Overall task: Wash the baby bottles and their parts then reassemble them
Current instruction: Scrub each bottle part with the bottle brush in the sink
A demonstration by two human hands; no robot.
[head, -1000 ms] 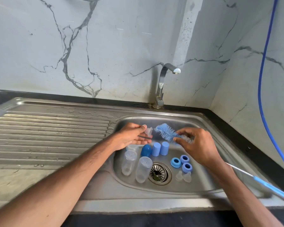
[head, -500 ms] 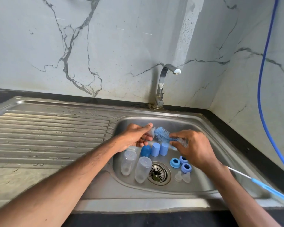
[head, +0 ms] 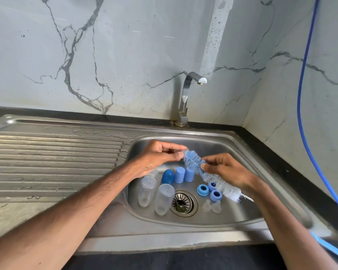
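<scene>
My left hand [head: 158, 155] pinches a small clear teat [head: 180, 152] over the back of the sink basin [head: 248, 217]; my fingers hide most of the teat. My right hand [head: 227, 171] grips the blue-and-white bottle brush [head: 192, 160] by its bristles, with the brush tip against the teat. On the basin floor lie two clear bottles [head: 147, 190] [head: 164, 198], three blue caps [head: 179, 174], three blue rings [head: 202, 190] and two clear teats [head: 212, 206].
The drain [head: 181, 203] sits mid-basin and the tap [head: 185, 98] stands behind it with no water running. A wet ribbed drainboard [head: 53, 162] lies to the left. The brush's blue handle [head: 328, 246] reaches the sink's front right rim. A blue hose [head: 300, 106] hangs down the right wall.
The brush tip has closed the gap to the teat in my left hand. My right hand has shifted left along the brush, so more bristles show below it.
</scene>
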